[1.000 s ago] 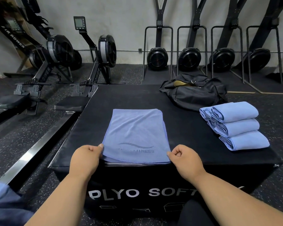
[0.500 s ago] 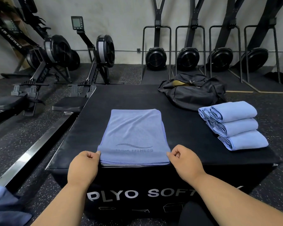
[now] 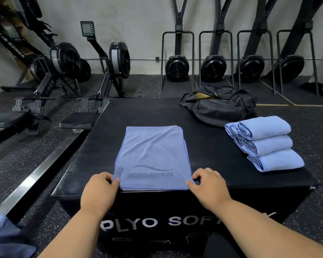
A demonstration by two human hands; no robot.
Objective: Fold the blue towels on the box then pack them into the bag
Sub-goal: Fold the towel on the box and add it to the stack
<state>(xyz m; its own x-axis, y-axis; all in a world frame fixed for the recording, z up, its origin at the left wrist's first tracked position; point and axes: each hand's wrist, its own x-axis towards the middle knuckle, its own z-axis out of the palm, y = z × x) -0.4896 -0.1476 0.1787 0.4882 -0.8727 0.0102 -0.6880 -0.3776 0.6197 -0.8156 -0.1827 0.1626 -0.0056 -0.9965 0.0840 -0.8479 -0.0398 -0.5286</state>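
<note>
Head view, bag (image 3: 220,108) behind folded towels (image 3: 265,144)

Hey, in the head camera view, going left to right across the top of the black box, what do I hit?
Left hand → flat blue towel → right hand → three folded blue towels.

Showing two bare forearms, left hand (image 3: 98,190) and right hand (image 3: 208,187), wearing no sleeves, rings or watch.
</note>
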